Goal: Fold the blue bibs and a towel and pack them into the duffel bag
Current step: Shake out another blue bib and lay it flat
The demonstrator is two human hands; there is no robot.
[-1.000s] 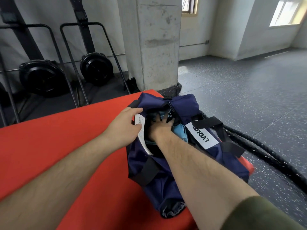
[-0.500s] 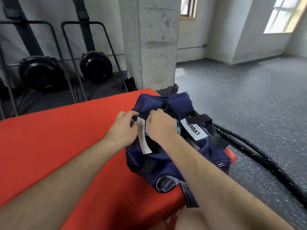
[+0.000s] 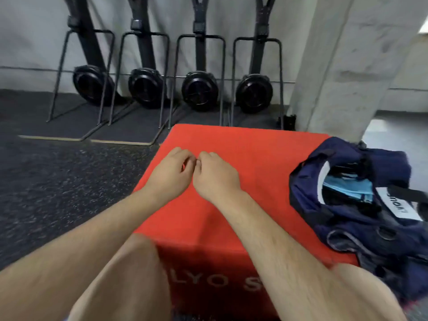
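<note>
Bag (image 3: 361, 205), navy, lies unzipped at the right end of the red box (image 3: 243, 154), with light blue fabric (image 3: 347, 189) showing inside its mouth. Well apart from it, the left hand (image 3: 170, 173) and right hand (image 3: 215, 176) hover together over the box top, fingertips touching, fingers curled and holding nothing visible. Four black machines (image 3: 199, 89) stand against the wall beside a concrete pillar (image 3: 347, 66).

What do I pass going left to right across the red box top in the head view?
left hand → right hand → bare red box → navy duffel bag, open, with light blue fabric inside.
</note>
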